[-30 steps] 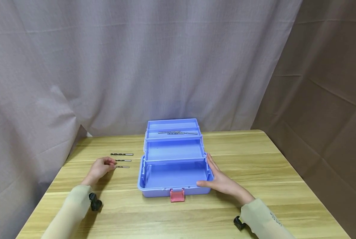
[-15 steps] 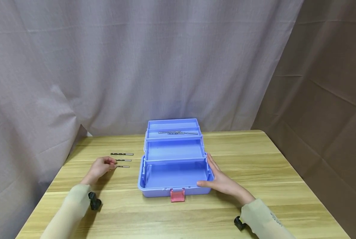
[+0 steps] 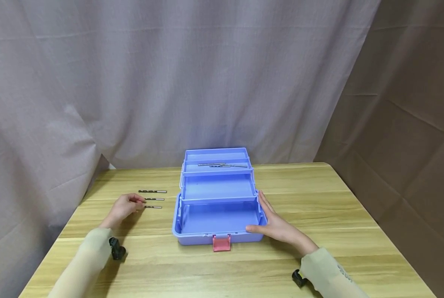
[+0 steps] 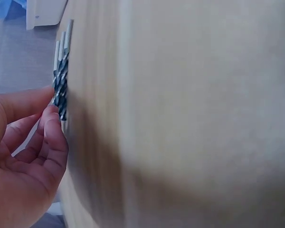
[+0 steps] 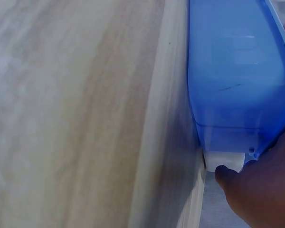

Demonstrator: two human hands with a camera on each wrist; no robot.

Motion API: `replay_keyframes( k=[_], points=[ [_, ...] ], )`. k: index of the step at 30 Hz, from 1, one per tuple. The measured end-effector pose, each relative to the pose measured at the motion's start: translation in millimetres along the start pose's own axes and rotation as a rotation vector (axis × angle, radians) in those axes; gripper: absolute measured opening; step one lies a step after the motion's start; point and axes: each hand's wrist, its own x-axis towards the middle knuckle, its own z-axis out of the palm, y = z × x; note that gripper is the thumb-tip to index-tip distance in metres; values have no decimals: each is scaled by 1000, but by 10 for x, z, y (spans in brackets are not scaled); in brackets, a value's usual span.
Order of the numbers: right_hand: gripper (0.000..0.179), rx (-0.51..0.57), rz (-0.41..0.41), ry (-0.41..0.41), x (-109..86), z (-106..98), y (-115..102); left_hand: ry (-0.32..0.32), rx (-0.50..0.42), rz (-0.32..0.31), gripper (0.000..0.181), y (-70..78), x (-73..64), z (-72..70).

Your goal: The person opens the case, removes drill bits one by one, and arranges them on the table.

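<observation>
Three dark-fluted drill bits with silver shanks lie side by side on the left of the table: a far one point(image 3: 153, 191), a middle one point(image 3: 155, 199) and a near one point(image 3: 154, 207). My left hand point(image 3: 123, 208) pinches the near drill bit at its fluted end between thumb and forefinger; the tip is hidden by the fingers. In the left wrist view the drill bits point(image 4: 61, 66) overlap in a row. A blue toolbox point(image 3: 196, 239) stands unfolded at the centre. My right hand point(image 3: 278, 225) rests against its right side, fingers straight along the wall and thumb on the front rim.
Slender metal drill bits point(image 3: 222, 165) lie in an upper tray point(image 3: 192, 170) of the toolbox. A pink latch point(image 3: 221, 243) hangs down at its front. Behind the wooden table point(image 3: 356, 231) hangs a grey curtain point(image 3: 222, 82); a brown curtain point(image 3: 412, 124) is at the right.
</observation>
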Motion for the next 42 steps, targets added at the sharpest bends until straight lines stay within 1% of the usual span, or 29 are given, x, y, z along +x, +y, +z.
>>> replay_keyframes(
  k=[5,9,12,17,20,24,28,33,39,42],
  points=[
    [121,-3,0,-2,5,5,8,9,-33,56,24,94,21,-95],
    [121,1,1,-1,3,7,12,19,-3,75,29,212,101,-215],
    [121,4,0,0,-2,6,10,26,18,95,31,335,166,-323],
    [120,1,-5,1,-16,-2,4,56,72,105,29,578,238,-473],
    [121,1,-5,1,-19,-8,0,71,93,108,29,716,268,-529],
    [121,-2,-2,1,-21,-11,-6,75,107,107,31,868,325,-557],
    [121,-5,-3,-3,-16,-11,-14,67,108,114,33,1028,394,-530],
    [121,-7,-4,-3,5,0,-5,39,80,153,33,1330,468,-445],
    [121,-5,6,-2,7,-8,-4,-13,51,225,33,1725,593,-257],
    [121,-4,8,-1,11,-19,-7,-23,70,267,33,1917,660,-151]
  ],
)
